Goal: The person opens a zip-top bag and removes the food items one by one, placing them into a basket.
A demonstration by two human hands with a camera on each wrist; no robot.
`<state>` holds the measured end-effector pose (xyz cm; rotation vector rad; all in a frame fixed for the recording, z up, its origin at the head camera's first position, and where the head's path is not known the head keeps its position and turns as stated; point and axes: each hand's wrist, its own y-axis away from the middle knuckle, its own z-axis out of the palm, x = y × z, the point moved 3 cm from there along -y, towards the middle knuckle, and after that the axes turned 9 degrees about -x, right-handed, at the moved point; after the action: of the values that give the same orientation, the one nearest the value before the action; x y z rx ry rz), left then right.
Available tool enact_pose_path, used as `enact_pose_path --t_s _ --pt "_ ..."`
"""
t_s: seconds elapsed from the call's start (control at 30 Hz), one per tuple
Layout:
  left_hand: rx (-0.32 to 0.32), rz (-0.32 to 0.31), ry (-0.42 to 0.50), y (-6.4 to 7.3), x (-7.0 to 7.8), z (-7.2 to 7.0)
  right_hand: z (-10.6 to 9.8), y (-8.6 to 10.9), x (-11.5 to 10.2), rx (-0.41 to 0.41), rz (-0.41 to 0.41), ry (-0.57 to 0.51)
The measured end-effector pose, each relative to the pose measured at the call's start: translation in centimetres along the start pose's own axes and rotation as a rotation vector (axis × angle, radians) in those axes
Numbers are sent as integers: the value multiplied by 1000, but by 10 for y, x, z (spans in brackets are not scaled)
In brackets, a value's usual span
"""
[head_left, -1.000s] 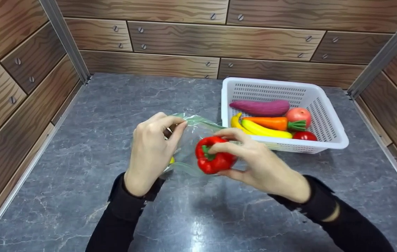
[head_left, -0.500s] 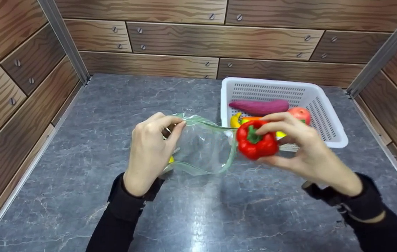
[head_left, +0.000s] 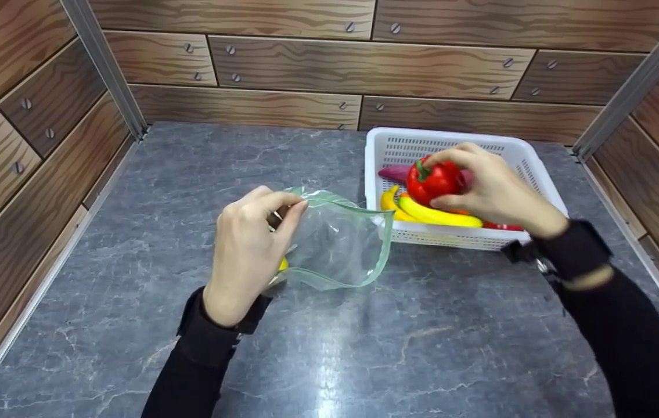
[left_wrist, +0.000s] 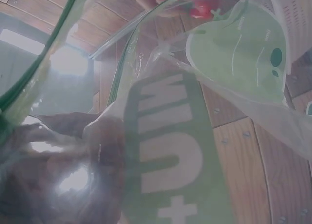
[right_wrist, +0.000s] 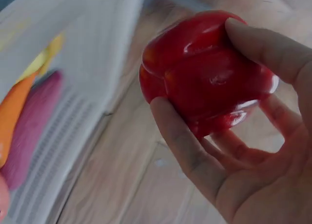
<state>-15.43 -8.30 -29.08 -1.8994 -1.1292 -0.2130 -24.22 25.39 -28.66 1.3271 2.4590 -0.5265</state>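
My right hand point(head_left: 483, 186) grips a red bell pepper point(head_left: 435, 183) over the white plastic basket point(head_left: 399, 233); the right wrist view shows thumb and fingers curled round the pepper point(right_wrist: 209, 72). Between thumb and fingers my left hand point(head_left: 251, 249) pinches the edge of a clear zip bag point(head_left: 341, 249) with a green seal, its mouth spread wide toward the basket. Something yellow point(head_left: 283, 265) shows in the bag beside the left hand, mostly hidden. Green printing point(left_wrist: 170, 151) on the bag fills much of the left wrist view.
Inside the basket lie bananas point(head_left: 439, 215), a purple eggplant-shaped vegetable point(head_left: 393, 173) and an orange carrot point(right_wrist: 14, 116), with red produce point(head_left: 503, 226) partly covered by the right arm. Wood-patterned walls point(head_left: 283, 64) enclose the grey marbled table point(head_left: 422, 348) at the back and both sides.
My right hand has carried the red bell pepper from the bag's mouth rightward and away, to over the basket. The left hand still holds the bag in nearly the same place.
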Motion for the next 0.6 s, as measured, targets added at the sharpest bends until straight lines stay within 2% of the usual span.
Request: enact_pose_path --t_s 0.17,0.27,0.4,0.6 --pt "-7 0 -2 0 0 1 14 -35 28 -206 101 78" --pt "-7 -3 -3 0 0 1 24 -54 42 -285 132 126" --pt "-10 -5 -3 1 0 1 39 -73 53 -341 147 171" --pt "-7 -4 -1 0 0 2 56 -94 52 -401 107 212"
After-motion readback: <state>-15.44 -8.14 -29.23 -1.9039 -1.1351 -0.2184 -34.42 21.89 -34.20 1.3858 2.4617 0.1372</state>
